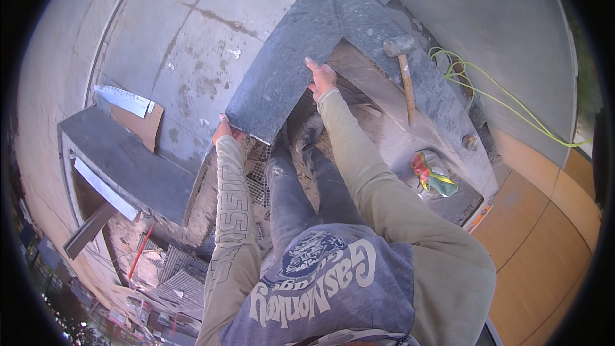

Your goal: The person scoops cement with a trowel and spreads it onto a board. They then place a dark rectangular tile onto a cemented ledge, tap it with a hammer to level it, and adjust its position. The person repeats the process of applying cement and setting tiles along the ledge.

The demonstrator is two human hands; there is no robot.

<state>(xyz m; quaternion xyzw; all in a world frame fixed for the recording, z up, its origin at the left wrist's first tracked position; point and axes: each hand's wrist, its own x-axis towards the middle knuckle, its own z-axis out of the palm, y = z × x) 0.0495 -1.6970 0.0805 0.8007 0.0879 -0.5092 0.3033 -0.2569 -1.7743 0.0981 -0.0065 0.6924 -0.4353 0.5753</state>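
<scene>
The left hand [224,129] grips the near corner of a dark stone slab [285,67], the right hand [323,79] its inner edge (well apart, presumably for balance); the slab extends beyond both. Right of the right hand lies a mallet [405,79], apparently for easy reach.

Soft, even light leaves only faint shadows, while fisheye distortion bends edges toward the black rim
</scene>
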